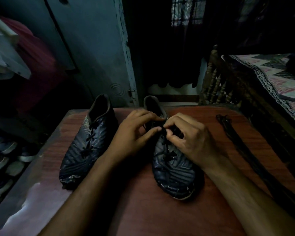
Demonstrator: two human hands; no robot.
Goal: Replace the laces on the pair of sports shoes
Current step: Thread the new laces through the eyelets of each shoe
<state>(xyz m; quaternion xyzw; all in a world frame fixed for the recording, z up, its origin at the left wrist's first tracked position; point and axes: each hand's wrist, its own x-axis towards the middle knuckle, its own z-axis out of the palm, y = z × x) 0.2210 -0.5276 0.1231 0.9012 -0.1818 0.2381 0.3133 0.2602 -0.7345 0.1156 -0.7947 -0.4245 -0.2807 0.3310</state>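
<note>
Pinching thin black lace [164, 133] on scuffed shoe [173, 169], both hands [162, 132].

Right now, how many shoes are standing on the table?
2. One shoe stands on the left, untouched. The other shoe is at the middle, with both hands at its lace. More shoes lie on the floor at left, not counted.

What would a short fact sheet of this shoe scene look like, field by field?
surface: reddish wooden table
left shoe: dark, laced, untouched
right shoe: dark, being worked on at the top eyelets
left hand: fingers pinch the lace near the shoe's opening
right hand: fingers curled, pinching the same lace
spare laces: dark bundle lying right of the shoes
</note>
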